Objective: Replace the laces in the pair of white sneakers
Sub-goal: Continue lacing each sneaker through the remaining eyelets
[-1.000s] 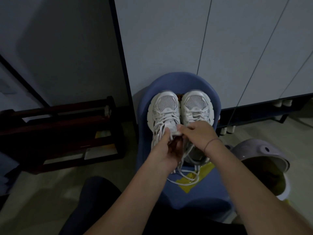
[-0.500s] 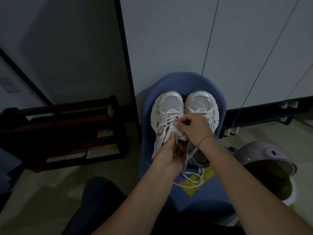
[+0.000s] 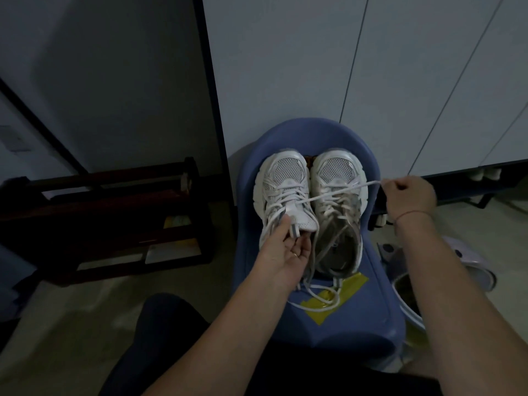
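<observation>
Two white sneakers stand side by side, toes away from me, on a blue plastic chair (image 3: 351, 312). My left hand (image 3: 281, 252) holds the left sneaker (image 3: 281, 184) at its tongue and collar, thumb on the outer side. My right hand (image 3: 410, 195) pinches the end of a white lace (image 3: 340, 192) and holds it taut, out to the right across the right sneaker (image 3: 337, 195). The lace runs back to the left sneaker's eyelets. More loose lace (image 3: 320, 298) lies in loops on the seat near the heels.
A yellow tape patch (image 3: 351, 281) is stuck on the seat. A dark wooden rack (image 3: 114, 212) stands at the left. White cabinet doors (image 3: 371, 67) rise behind the chair. A pale lidded bin (image 3: 471, 270) sits at the right. My dark-clothed knee (image 3: 168, 332) is below.
My right hand has left the left sneaker's tongue and swung out to the right, drawing a length of white lace taut. My left hand stays on the left sneaker.
</observation>
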A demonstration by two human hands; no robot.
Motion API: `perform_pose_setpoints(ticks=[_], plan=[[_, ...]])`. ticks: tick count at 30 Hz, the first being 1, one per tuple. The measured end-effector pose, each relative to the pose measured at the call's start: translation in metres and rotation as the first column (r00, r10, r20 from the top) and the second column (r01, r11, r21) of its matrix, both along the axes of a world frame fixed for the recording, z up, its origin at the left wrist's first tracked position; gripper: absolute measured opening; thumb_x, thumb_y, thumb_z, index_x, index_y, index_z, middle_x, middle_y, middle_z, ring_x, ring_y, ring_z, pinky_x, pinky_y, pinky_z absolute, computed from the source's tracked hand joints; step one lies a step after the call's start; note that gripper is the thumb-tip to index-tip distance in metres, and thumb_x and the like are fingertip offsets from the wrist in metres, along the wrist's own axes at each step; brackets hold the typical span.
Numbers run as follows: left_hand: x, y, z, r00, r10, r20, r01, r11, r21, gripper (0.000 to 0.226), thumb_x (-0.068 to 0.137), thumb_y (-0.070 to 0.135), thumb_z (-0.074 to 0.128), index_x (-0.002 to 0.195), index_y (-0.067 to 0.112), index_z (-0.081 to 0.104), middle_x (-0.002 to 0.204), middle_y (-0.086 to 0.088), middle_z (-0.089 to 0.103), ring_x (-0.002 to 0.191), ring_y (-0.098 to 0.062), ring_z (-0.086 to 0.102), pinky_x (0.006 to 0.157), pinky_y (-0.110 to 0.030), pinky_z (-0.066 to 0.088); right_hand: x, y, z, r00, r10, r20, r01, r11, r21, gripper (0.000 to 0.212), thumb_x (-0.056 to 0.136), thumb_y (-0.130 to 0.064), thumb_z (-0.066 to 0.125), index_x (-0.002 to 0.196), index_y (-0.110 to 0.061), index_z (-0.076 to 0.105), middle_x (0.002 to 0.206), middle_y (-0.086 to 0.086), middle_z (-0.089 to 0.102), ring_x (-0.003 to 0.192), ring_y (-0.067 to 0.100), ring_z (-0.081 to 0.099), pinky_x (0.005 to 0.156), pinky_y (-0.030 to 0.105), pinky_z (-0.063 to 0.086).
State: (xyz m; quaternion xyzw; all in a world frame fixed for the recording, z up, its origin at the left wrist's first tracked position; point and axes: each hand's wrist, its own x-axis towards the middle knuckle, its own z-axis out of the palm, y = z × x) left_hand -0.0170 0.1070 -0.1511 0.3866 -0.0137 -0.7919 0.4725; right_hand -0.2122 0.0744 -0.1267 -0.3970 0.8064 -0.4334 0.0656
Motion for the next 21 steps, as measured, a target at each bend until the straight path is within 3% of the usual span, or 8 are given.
perform_pose_setpoints(ticks=[3,5,7,10,16,18,21], plan=[[0.0,-0.001,-0.002,1.0,0.003,0.004,-0.003,1.0,-0.004,0.012,0.097,0.015,0.057,0.091,0.006,0.061,0.09,-0.01,0.065,0.082,-0.019,0.06,0.071,-0.025,0.048,0.001,-0.001,-0.003,0.998,0.021,-0.059,-0.02,1.0,0.021,0.017,0.086,-0.008,0.059,0.098,-0.001,0.069,0.106,0.021,0.066,0.098,0.034,0.061,0.08,0.03,0.044],[-0.002,-0.002,-0.003,1.0,-0.002,0.013,0.002,1.0,-0.014,0.013,0.097,0.015,0.056,0.09,0.007,0.061,0.089,-0.008,0.065,0.081,-0.017,0.06,0.068,-0.024,0.049,0.019,-0.001,-0.005,0.97,0.235,-0.058,-0.237,0.971,-0.036,0.022,0.086,-0.007,0.061,0.107,-0.006,0.066,0.111,0.012,0.063,0.101,0.026,0.059,0.087,0.027,0.043],[-0.004,-0.003,-0.004,1.0,-0.008,0.023,0.008,1.0,-0.011,0.015,0.097,0.017,0.057,0.088,0.006,0.062,0.085,-0.007,0.064,0.077,-0.015,0.059,0.061,-0.023,0.053,0.045,0.002,-0.008,0.865,0.501,-0.006,-0.501,0.865,-0.034,0.021,0.089,-0.009,0.06,0.109,-0.011,0.064,0.106,0.003,0.062,0.096,0.017,0.059,0.085,0.023,0.046],[-0.004,-0.004,-0.005,0.999,-0.003,0.034,0.003,1.0,-0.005,0.018,0.097,0.019,0.059,0.087,0.005,0.063,0.083,-0.007,0.065,0.074,-0.014,0.06,0.054,-0.021,0.055,0.075,0.006,-0.016,0.751,0.654,-0.09,-0.655,0.755,0.028,0.017,0.088,-0.017,0.063,0.105,-0.013,0.067,0.098,-0.002,0.058,0.09,0.01,0.054,0.078,0.014,0.041],[-0.005,-0.002,-0.004,1.0,-0.003,0.031,0.002,1.0,0.006,0.018,0.096,0.017,0.06,0.086,0.003,0.064,0.082,-0.009,0.065,0.073,-0.016,0.06,0.051,-0.021,0.056,0.072,0.001,-0.016,0.835,0.539,-0.114,-0.543,0.84,-0.005,0.009,0.085,-0.018,0.068,0.078,-0.014,0.064,0.079,0.0,0.061,0.075,0.014,0.055,0.075,0.028,0.046],[-0.004,-0.003,-0.004,1.0,0.006,0.029,-0.006,1.0,0.01,0.015,0.095,0.015,0.06,0.085,0.004,0.063,0.084,-0.009,0.065,0.075,-0.016,0.06,0.058,-0.023,0.056,0.059,0.0,-0.011,0.924,0.37,-0.092,-0.375,0.926,-0.044,0.009,0.089,-0.016,0.062,0.079,-0.013,0.062,0.08,0.003,0.062,0.074,0.017,0.055,0.071,0.027,0.044],[-0.004,-0.001,-0.002,0.999,0.01,0.031,-0.01,1.0,0.008,0.009,0.094,0.011,0.061,0.088,0.005,0.061,0.087,-0.008,0.066,0.078,-0.017,0.061,0.068,-0.024,0.049,0.028,-0.001,-0.004,0.995,0.06,-0.078,-0.064,0.997,-0.049,0.017,0.091,-0.016,0.058,0.093,-0.003,0.069,0.099,0.016,0.068,0.093,0.032,0.061,0.075,0.03,0.042]])
